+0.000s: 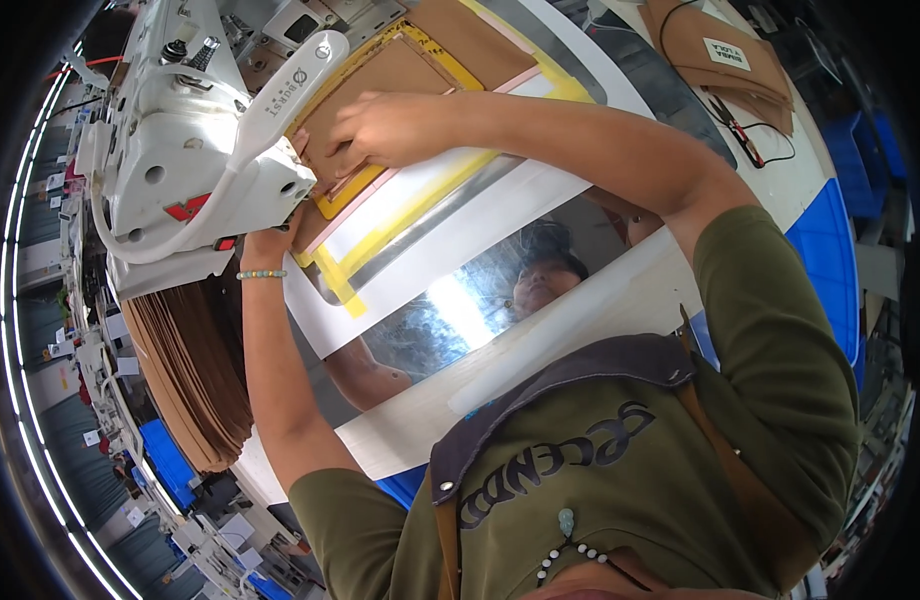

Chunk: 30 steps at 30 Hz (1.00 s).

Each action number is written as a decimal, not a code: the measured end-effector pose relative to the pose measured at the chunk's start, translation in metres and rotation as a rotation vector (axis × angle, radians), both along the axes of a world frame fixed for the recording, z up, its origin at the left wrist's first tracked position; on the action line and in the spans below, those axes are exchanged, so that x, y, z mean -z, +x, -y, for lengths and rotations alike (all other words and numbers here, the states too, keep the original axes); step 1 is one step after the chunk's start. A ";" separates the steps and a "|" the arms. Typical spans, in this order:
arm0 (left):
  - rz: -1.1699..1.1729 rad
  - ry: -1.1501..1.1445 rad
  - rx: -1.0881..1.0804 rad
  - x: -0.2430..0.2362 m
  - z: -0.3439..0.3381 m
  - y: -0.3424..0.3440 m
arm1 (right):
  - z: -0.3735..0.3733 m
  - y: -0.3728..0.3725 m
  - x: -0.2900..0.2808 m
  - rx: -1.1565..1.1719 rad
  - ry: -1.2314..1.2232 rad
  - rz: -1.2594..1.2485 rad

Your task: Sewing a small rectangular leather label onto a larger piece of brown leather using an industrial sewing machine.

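A white industrial sewing machine (180, 130) stands at the upper left. Under its head lies a flat template (410, 205) edged with yellow and pink tape, with a brown sheet (400, 70) held in it. My right hand (380, 125) rests on the brown sheet beside the machine head, fingers curled onto the template's inner edge. My left hand (270, 245), with a bead bracelet at the wrist, grips the template's near corner just below the machine. Its fingertips are hidden by the machine body.
A shiny metal plate (460, 310) covers the white table (580, 290) and mirrors me. A thick stack of brown sheets (190, 370) stands at the left. More brown pieces (720, 50) and a black cable (750, 140) lie at the far right. Blue bins (830, 260) line the table's edge.
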<state>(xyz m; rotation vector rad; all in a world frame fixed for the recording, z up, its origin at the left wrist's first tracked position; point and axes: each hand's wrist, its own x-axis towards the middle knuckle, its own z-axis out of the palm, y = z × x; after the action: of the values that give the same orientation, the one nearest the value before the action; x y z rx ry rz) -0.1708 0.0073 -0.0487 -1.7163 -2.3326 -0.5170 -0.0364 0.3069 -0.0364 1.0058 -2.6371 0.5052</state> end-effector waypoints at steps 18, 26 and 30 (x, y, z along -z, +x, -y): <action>0.144 0.077 -0.373 0.050 0.049 -0.019 | 0.007 -0.004 -0.012 0.041 0.030 0.169; 0.713 0.443 -0.475 0.022 0.037 0.036 | 0.012 0.016 -0.012 -0.014 0.023 0.197; 0.613 0.296 -0.528 0.020 0.059 0.049 | 0.013 0.025 -0.010 -0.073 0.011 0.110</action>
<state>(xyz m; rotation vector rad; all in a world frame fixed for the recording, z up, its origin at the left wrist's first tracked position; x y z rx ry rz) -0.1220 -0.0512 -0.0686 -0.8231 -2.7611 -1.3290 -0.0119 0.2938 -0.0260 1.1114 -2.7097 0.5784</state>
